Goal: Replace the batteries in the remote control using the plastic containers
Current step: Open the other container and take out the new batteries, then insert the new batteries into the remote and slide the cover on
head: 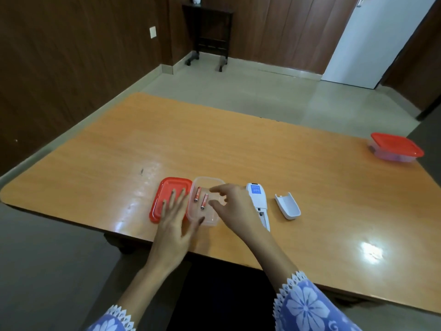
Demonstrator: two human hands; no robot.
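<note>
Your left hand (174, 223) flat on lid (171, 187); right hand (235, 206) loose, empty, over tub (207, 179) with two batteries (197, 194). Remote (256, 194), bay open, 3 o'clock. Next, likely: close tub.

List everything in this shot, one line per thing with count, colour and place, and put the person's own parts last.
table: 1, orange wood-look, fills the middle
open container: 1, clear, near table edge
batteries: 2, red, inside the open container
lid: 1, red, flat beside the open container's left side
remote control: 1, white with blue label, right of the open container, battery bay uncovered
battery cover: 1, white, right of the remote control
closed container: 1, clear with red top, far right table edge
stand: 1, dark, at far wall
door: 1, white, far right
sleeves: 2, blue floral, white lace
left hand: fingers straight, over the lid
right hand: empty, over the open container
</note>
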